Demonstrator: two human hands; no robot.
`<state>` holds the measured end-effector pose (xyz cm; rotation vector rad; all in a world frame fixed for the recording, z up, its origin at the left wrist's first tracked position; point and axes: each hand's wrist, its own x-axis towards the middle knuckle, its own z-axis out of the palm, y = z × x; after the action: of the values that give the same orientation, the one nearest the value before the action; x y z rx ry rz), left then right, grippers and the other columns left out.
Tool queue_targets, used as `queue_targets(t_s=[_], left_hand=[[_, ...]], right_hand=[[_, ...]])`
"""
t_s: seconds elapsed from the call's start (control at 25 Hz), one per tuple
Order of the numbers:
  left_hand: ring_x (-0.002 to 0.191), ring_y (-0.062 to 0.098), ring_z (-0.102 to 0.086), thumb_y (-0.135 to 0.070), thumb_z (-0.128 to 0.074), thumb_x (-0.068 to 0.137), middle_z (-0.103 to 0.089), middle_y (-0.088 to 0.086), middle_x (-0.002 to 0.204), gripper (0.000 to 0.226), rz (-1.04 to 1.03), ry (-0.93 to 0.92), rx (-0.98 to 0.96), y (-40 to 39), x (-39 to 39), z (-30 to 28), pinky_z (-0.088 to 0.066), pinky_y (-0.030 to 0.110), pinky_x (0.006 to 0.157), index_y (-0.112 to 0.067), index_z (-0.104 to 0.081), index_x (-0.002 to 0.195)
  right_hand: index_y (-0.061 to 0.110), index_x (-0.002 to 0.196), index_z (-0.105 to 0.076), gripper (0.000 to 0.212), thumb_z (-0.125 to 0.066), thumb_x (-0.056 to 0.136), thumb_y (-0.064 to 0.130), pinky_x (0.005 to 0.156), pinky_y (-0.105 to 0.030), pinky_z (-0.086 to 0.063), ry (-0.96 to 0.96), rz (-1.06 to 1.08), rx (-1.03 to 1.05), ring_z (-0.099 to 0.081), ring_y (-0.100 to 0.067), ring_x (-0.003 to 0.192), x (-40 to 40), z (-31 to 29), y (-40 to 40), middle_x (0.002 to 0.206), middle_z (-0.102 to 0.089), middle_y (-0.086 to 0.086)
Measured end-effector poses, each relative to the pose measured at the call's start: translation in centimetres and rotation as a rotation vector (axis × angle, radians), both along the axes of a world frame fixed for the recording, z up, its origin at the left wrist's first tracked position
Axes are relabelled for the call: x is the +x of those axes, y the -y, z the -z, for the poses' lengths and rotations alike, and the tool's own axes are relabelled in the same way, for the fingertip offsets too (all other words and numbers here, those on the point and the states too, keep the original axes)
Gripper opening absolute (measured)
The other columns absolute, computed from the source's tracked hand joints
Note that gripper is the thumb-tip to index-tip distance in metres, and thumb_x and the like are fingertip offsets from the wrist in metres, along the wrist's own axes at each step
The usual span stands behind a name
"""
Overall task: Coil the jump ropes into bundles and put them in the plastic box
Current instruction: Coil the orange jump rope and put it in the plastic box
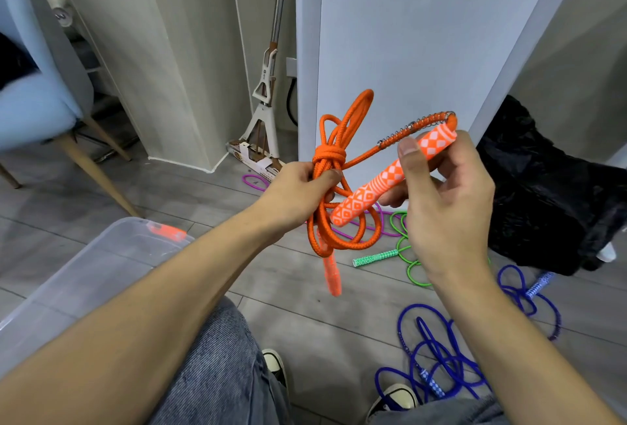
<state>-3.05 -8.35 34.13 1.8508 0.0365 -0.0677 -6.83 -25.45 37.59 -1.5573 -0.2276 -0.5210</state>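
My left hand (298, 193) grips a coiled orange jump rope (342, 132) just below a wrap of rope around the bundle. One orange patterned handle (380, 187) is held between the thumb and fingers of my right hand (448, 200). The other orange handle (330, 275) hangs down below the bundle. A clear plastic box (88, 275) with an orange latch stands on the floor at the lower left, under my left forearm.
On the grey floor lie a green rope (407, 255), a purple rope (380, 221) and blue ropes (437, 356). A black bag (549, 193) sits at right, a mop (268, 95) leans at the wall, a chair (44, 109) stands at left.
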Motion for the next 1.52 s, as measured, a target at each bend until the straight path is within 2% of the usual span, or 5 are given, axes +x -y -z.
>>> queue_targets(t_s=[0.36, 0.56, 0.8, 1.08, 1.52], left_hand=[[0.056, 0.018, -0.060, -0.030, -0.054, 0.100, -0.067, 0.000, 0.064, 0.026, -0.073, 0.093, 0.045, -0.1, -0.2, 0.2, -0.055, 0.035, 0.060, -0.012, -0.064, 0.085], [0.060, 0.017, -0.066, -0.030, -0.054, 0.101, -0.071, -0.002, 0.068, 0.022, -0.073, 0.099, 0.029, 0.5, -0.4, 0.1, -0.053, 0.027, 0.055, -0.015, -0.064, 0.087], [0.036, 0.016, -0.054, -0.022, -0.053, 0.101, -0.060, 0.006, 0.065, 0.026, -0.168, 0.003, -0.387, 0.8, -0.3, -0.1, -0.045, 0.024, 0.036, -0.004, -0.058, 0.084], [0.059, 0.015, -0.058, -0.028, -0.048, 0.103, -0.069, -0.001, 0.065, 0.031, -0.173, 0.077, -0.297, 1.0, 0.0, 0.1, -0.047, 0.028, 0.060, -0.010, -0.063, 0.083], [0.057, 0.015, -0.062, -0.022, -0.044, 0.105, -0.075, 0.009, 0.077, 0.022, -0.060, -0.034, -0.532, 1.3, -1.1, -1.1, -0.052, 0.025, 0.052, -0.008, -0.054, 0.092]], right_hand=[[0.005, 0.093, -0.055, 0.015, -0.061, 0.099, 0.017, 0.053, -0.024, -0.053, 0.010, -0.009, -0.019, -0.064, -0.040, 0.060, 0.3, 0.4, -0.2, 0.073, -0.056, -0.008], [0.006, 0.089, -0.049, 0.019, -0.059, 0.101, 0.017, 0.046, -0.026, -0.048, -0.012, 0.073, -0.030, -0.062, -0.022, 0.044, 0.6, 0.1, 0.3, 0.066, -0.053, -0.004], [-0.003, 0.097, -0.049, 0.023, -0.057, 0.101, 0.018, 0.049, -0.027, -0.053, -0.115, 0.018, 0.012, -0.070, -0.023, 0.051, 1.0, 0.5, 0.1, 0.077, -0.057, -0.015], [0.009, 0.089, -0.053, 0.019, -0.057, 0.101, 0.023, 0.049, -0.028, -0.052, -0.320, 0.018, 0.226, -0.066, -0.020, 0.050, 1.9, 1.0, 0.7, 0.059, -0.057, -0.004], [0.010, 0.090, -0.056, 0.019, -0.057, 0.101, 0.024, 0.051, -0.026, -0.050, -0.575, -0.166, 0.426, -0.059, -0.013, 0.044, 2.3, 1.2, 0.3, 0.048, -0.050, 0.004]])
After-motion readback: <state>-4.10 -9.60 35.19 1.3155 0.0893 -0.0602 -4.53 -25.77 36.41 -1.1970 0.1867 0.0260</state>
